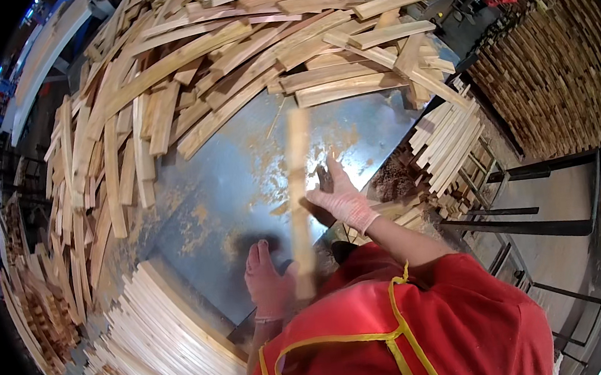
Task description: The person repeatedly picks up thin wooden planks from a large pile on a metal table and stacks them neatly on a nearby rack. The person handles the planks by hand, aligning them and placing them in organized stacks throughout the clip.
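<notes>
A pale wooden strip (300,187), smeared by motion, stands lengthwise between my hands above the metal table (206,197). My right hand (344,199), in a pinkish-white glove, is open on its right side. The thumb reaches the strip's edge and the fingers spread away from it; whether the thumb touches, I cannot tell. To the left of the strip's lower end is my left hand (267,285), gloved in pink, with its fingers stretched upward and its thumb toward the wood. No grip around the strip shows on either hand.
A large loose heap of wooden strips (228,56) covers the table's far and left sides. Neat rows of strips (163,341) lie at the lower left. More strips (449,139) are stacked at the right, near a tall wood stack (559,72) and a dark metal frame (531,222). Sawdust (276,161) dots the table.
</notes>
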`<move>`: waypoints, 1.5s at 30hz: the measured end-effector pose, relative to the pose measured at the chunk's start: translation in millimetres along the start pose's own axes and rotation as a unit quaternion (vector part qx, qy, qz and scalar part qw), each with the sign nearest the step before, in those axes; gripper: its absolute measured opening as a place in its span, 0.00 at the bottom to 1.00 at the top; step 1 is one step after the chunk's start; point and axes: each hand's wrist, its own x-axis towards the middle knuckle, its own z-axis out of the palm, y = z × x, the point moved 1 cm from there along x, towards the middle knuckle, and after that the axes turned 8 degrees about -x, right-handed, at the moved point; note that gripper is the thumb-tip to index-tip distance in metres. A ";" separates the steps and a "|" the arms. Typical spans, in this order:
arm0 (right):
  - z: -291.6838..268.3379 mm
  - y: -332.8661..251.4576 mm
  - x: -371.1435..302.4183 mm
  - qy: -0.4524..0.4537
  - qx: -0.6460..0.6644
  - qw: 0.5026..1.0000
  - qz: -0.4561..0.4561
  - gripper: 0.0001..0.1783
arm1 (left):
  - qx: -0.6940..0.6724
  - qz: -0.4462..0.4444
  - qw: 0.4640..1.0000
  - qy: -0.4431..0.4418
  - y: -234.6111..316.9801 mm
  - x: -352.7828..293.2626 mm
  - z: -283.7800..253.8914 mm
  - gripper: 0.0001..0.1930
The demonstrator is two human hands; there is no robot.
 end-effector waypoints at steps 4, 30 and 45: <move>-145.3 63.4 119.9 0.426 -0.209 0.872 -0.121 0.39 | 0.088 -0.101 0.990 -0.046 40.7 50.3 13.2 0.57; 74.7 35.2 -102.4 -0.071 0.320 0.942 0.073 0.40 | 0.205 -0.198 0.932 0.224 -140.7 -167.5 -62.7 0.32; 190.9 -70.5 -102.0 -0.400 -0.221 0.886 -0.078 0.41 | -0.419 -0.330 0.841 0.091 -65.5 -154.8 -74.3 0.19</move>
